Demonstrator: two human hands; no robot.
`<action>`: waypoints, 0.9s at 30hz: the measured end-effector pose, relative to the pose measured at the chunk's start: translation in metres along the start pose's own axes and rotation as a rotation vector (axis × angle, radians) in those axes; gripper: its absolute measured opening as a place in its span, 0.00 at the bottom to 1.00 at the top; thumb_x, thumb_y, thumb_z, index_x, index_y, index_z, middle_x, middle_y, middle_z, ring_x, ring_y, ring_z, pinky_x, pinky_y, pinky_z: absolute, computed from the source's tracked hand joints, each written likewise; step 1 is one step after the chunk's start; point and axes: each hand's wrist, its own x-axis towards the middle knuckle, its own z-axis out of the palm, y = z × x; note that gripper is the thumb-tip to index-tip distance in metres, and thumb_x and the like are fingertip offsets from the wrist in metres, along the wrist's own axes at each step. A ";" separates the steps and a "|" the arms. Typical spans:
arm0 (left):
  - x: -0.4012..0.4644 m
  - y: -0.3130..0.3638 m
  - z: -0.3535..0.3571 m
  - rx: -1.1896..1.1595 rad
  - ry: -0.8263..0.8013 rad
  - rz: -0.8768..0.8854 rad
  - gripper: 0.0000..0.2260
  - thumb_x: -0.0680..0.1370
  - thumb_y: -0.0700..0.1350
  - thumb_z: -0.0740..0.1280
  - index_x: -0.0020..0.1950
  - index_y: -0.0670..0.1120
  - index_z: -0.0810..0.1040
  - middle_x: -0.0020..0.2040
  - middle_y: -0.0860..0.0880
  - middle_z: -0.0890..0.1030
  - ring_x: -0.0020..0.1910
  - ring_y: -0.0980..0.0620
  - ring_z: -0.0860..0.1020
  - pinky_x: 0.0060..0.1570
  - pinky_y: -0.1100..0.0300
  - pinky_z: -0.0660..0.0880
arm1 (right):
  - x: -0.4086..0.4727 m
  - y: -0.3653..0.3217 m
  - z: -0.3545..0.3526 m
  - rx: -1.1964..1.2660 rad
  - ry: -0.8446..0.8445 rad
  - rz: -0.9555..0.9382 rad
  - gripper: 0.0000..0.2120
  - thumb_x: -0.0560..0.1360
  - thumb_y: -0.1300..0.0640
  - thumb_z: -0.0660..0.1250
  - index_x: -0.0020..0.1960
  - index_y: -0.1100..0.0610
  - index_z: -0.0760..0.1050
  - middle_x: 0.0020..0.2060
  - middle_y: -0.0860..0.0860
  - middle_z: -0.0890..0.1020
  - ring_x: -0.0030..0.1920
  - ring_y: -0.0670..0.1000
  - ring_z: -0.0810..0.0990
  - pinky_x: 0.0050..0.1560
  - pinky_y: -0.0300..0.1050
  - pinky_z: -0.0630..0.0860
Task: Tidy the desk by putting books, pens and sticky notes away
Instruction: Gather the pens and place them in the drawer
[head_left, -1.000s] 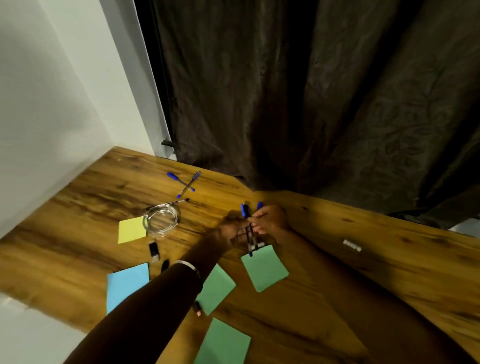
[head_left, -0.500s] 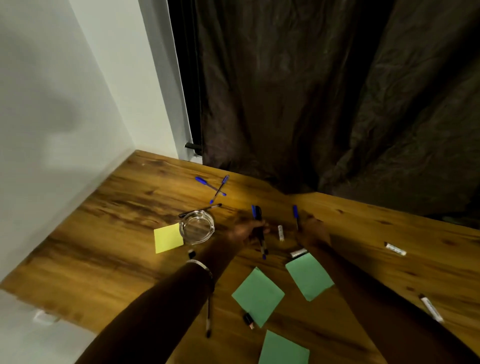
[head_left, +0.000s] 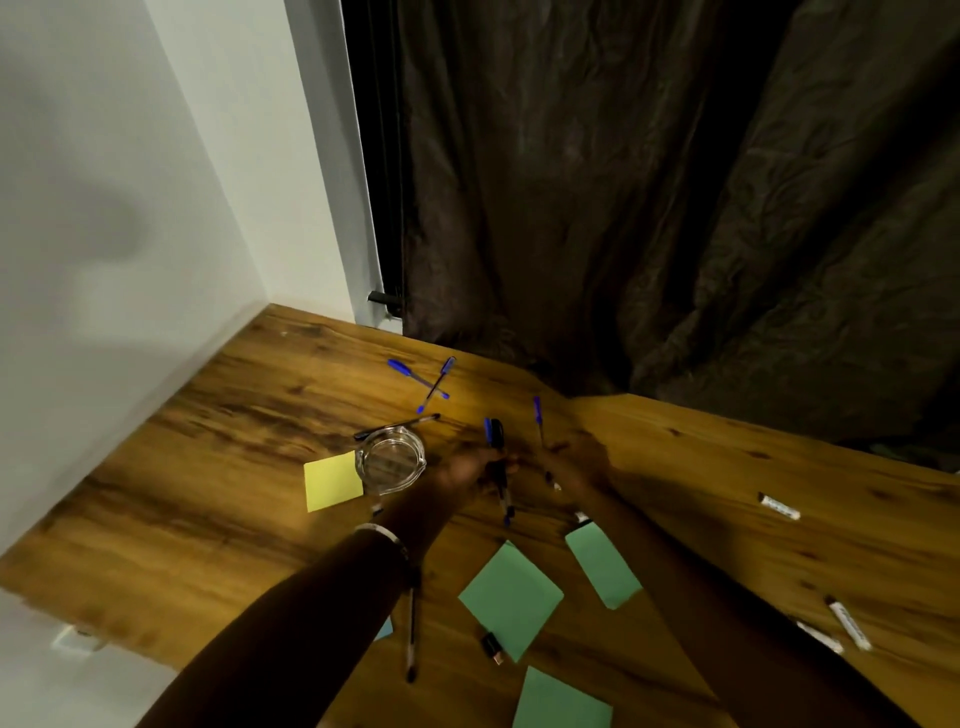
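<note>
While the left hand grips a bundle of pens just right of the glass jar, the right hand pinches one blue pen slightly farther right.

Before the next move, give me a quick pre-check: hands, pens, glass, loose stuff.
1. Left hand grips its pens: ok.
2. Right hand holds the blue pen: ok, though how its fingers lie is too dark to tell.
3. Glass holder upright and unobstructed on the desk: ok.
4. Glass holder empty: cannot tell; one black pen lies behind its rim.
5. Crossed blue pens collected: not ok.
6. Sticky notes put away: not ok; yellow note and green notes are loose on the desk.
</note>
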 end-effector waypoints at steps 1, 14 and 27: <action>-0.001 0.001 -0.001 0.001 0.023 0.009 0.08 0.81 0.39 0.58 0.48 0.42 0.76 0.29 0.51 0.83 0.28 0.57 0.82 0.28 0.64 0.78 | 0.003 0.004 0.009 0.005 -0.013 0.000 0.13 0.72 0.59 0.71 0.31 0.56 0.72 0.27 0.49 0.74 0.25 0.42 0.73 0.26 0.33 0.66; -0.045 0.001 -0.027 -0.006 0.163 0.107 0.04 0.78 0.36 0.65 0.46 0.40 0.78 0.33 0.49 0.85 0.31 0.57 0.83 0.29 0.64 0.79 | -0.036 -0.011 0.057 0.052 -0.237 -0.076 0.07 0.71 0.59 0.71 0.36 0.56 0.75 0.30 0.52 0.79 0.31 0.50 0.77 0.33 0.42 0.75; -0.079 0.011 -0.094 -0.145 0.153 0.135 0.07 0.79 0.34 0.59 0.44 0.37 0.75 0.27 0.46 0.77 0.26 0.52 0.76 0.34 0.61 0.74 | -0.062 -0.006 0.117 -0.356 -0.349 -0.259 0.13 0.71 0.48 0.69 0.40 0.58 0.77 0.38 0.54 0.80 0.41 0.53 0.79 0.43 0.45 0.76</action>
